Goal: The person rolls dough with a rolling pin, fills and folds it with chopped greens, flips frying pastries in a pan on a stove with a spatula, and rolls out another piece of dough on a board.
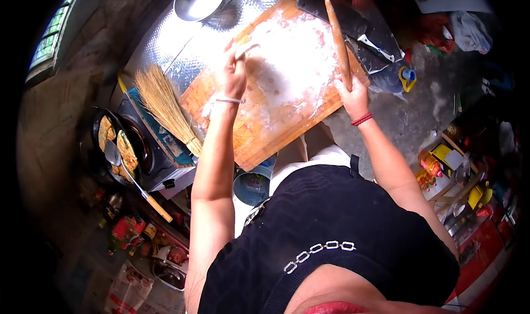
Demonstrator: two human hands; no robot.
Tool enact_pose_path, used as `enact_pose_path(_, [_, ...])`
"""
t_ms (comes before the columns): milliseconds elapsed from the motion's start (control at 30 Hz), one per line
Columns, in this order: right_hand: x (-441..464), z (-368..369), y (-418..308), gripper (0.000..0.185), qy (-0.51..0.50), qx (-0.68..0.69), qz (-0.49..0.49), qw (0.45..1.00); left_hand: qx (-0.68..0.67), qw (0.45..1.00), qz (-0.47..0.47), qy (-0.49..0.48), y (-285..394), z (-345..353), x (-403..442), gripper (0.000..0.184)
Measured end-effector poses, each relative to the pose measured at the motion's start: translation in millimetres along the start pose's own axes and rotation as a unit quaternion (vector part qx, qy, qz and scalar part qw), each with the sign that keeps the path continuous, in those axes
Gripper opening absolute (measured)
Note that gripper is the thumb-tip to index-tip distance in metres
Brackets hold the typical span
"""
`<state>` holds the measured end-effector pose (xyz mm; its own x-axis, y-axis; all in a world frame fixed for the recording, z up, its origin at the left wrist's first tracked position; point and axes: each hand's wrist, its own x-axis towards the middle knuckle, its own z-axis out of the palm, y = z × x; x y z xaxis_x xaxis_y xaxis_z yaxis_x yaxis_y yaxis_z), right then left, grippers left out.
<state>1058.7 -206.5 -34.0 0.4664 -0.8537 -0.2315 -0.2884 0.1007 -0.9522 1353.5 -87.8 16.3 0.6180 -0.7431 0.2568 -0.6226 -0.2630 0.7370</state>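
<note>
My right hand (353, 96) is closed round the lower end of a wooden rolling pin (338, 40), which points up and away over the right side of a wooden board (256, 147). White flour (298, 57) is spread across the board's middle. Over the board's left part, my left hand (234, 76) is raised with its fingers apart. Strong glare washes out its fingertips, and I make out nothing held in them.
Left of the board lie a straw broom (160, 101) and a stove with a pan (98, 148) of browned flatbreads (128, 154) and a spatula (113, 154). A metal bowl (200, 17) stands at the back. A white-handled knife (375, 48) lies on the right; below is a bucket (248, 187).
</note>
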Motion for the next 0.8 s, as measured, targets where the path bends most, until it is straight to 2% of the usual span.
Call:
enact_pose_path(33, [1, -1, 4, 0.015, -0.003, -0.002, -0.006, 1.0, 0.026, 0.999, 0.019, 0.004, 14, -6, 14, 0.015])
enact_pose_path(67, [2, -1, 7, 0.015, -0.006, -0.004, -0.014, 1.0, 0.083, 0.992, 0.096, 0.015, -4, 8, 23, 0.006])
enact_pose_path(100, [3, 0, 9, 0.014, -0.008, -0.006, -0.02, 1.0, 0.123, 0.992, 0.035, -0.022, -10, 24, 27, 0.002])
enact_pose_path(167, [2, 1, 5, 0.014, -0.003, -0.019, -0.023, 1.0, 0.116, 0.991, 0.048, -0.036, -43, 70, 27, 0.003])
enact_pose_path(233, [0, 3, 1, 0.013, 0.005, -0.012, -0.02, 1.0, 0.199, 0.97, 0.141, 0.012, -23, 83, 9, 0.006])
enact_pose_path(267, [-1, 5, -1, 0.013, 0.01, 0.002, -0.016, 1.0, 0.177, 0.973, 0.145, 0.0, -14, 85, -2, 0.007])
enact_pose_path(300, [-3, 4, -2, 0.012, 0.016, 0.016, -0.01, 1.0, 0.149, 0.983, 0.108, -0.025, -5, 90, -22, 0.006])
enact_pose_path(400, [-1, 4, 2, 0.013, 0.008, -0.01, -0.022, 1.0, 0.179, 0.949, 0.188, -0.179, 22, 75, -89, 0.006])
enact_pose_path(433, [-1, 5, 2, 0.013, 0.007, -0.011, -0.023, 1.0, 0.151, 0.94, 0.222, -0.21, 24, 67, -101, 0.007])
enact_pose_path(500, [-1, 4, -1, 0.013, 0.004, -0.019, -0.026, 0.999, 0.135, 0.915, 0.201, -0.324, 17, 39, -105, 0.007])
enact_pose_path(567, [-1, 3, -3, 0.014, 0.008, -0.021, -0.035, 0.999, 0.263, 0.877, 0.215, -0.34, -16, 36, -97, 0.006])
enact_pose_path(600, [-1, 4, -3, 0.014, 0.01, -0.02, -0.039, 0.999, 0.307, 0.888, 0.199, -0.278, -23, 35, -86, 0.007])
enact_pose_path(633, [-2, 5, 0, 0.014, 0.011, -0.022, -0.037, 0.999, 0.393, 0.869, 0.195, -0.227, -29, 42, -74, 0.011])
enact_pose_path(700, [0, 5, 5, 0.014, 0.012, -0.026, -0.036, 0.999, 0.238, 0.959, 0.045, -0.149, -12, 50, -53, 0.016])
enact_pose_path(800, [-1, 6, 4, 0.015, 0.022, -0.066, -0.055, 0.996, 0.286, 0.947, 0.029, -0.145, 9, 83, -55, 0.019])
